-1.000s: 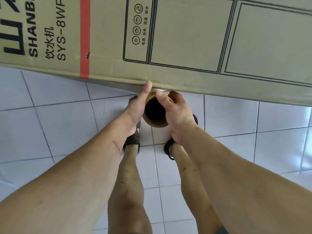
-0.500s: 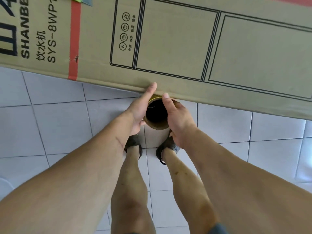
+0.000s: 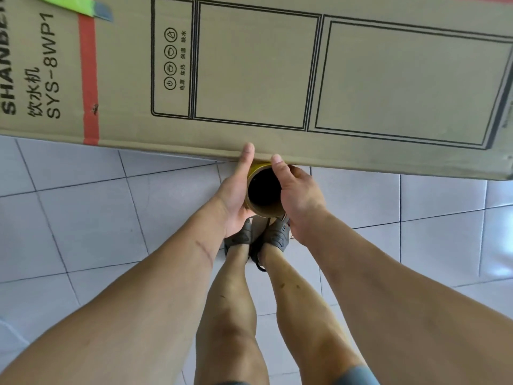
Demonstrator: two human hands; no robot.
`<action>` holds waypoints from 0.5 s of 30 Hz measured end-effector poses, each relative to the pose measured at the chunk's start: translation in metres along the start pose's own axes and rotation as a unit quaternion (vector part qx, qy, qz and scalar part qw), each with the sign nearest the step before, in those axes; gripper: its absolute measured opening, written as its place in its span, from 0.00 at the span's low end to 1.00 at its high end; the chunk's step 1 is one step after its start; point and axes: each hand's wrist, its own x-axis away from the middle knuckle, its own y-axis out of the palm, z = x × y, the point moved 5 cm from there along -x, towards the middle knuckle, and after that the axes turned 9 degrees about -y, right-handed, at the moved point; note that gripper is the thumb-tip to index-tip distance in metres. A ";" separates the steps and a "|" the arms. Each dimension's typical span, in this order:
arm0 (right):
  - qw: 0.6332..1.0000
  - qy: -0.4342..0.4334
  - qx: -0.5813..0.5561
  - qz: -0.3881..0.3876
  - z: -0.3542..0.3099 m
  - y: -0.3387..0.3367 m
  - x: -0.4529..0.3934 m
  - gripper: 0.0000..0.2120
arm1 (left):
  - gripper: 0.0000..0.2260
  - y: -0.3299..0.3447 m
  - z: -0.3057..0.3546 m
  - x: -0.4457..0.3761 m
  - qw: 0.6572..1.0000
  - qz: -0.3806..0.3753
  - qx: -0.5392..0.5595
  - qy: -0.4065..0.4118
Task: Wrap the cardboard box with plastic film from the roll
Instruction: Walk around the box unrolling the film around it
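A large cardboard box [image 3: 277,79] is seen from above, filling the far part of the view and running past the left, far and right borders. Its near edge runs slightly aslant from left to right, and below it a pale tiled floor [image 3: 111,232] lies open on the left and on the right. Line drawings of panels, small round icons and printed lettering are shown on the box's upper face, and a red tape strip [image 3: 89,79] is crossed at the far left by a bright green strip [image 3: 69,4].

The roll [image 3: 263,194] is held upright just beside the box's near edge, close to the middle of the view. Only its brown cardboard core is clearly seen, with the dark hollow of the tube facing the camera; nothing can be made out inside it. A thin yellow band is visible at the far rim. The plastic film itself cannot be made out.

The roll is clasped from both sides. The left hand [image 3: 238,201] is curled around the left wall, its thumb stretched onto the box's edge. The right hand [image 3: 299,201] is wrapped around the right wall, its thumb laid over the far rim. Under the hands, two feet in dark sandals [image 3: 277,237] are seen side by side on the tiles, close to the box.
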 end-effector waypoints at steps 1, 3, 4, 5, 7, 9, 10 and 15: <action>1.000 -0.004 0.006 0.009 0.000 -0.005 -0.002 0.33 | 0.52 0.003 -0.003 -0.002 1.000 -0.010 0.001 -0.004; 1.000 -0.011 0.013 0.013 0.001 -0.011 -0.005 0.37 | 0.53 0.007 -0.005 -0.003 1.000 -0.004 -0.016 0.000; 1.000 -0.007 0.010 0.009 0.001 -0.012 -0.004 0.39 | 0.55 0.008 -0.004 -0.003 0.999 0.011 -0.032 0.003; 1.000 0.002 0.001 0.005 0.003 -0.013 -0.004 0.41 | 0.58 0.006 -0.004 -0.004 0.998 0.040 -0.039 0.006; 1.000 0.009 -0.014 -0.002 0.007 -0.011 -0.003 0.42 | 0.56 0.003 0.004 -0.003 0.995 0.084 -0.046 0.029; 1.000 0.005 -0.016 -0.004 0.006 -0.010 -0.001 0.38 | 0.43 0.006 0.010 -0.004 0.997 0.058 -0.054 0.025; 1.000 0.005 -0.019 0.000 0.007 -0.012 -0.001 0.36 | 0.43 0.009 0.012 -0.004 0.997 0.041 -0.057 0.015; 1.000 -0.020 0.002 0.008 0.007 -0.029 -0.004 0.35 | 0.50 0.025 0.003 -0.006 0.999 -0.012 -0.042 -0.025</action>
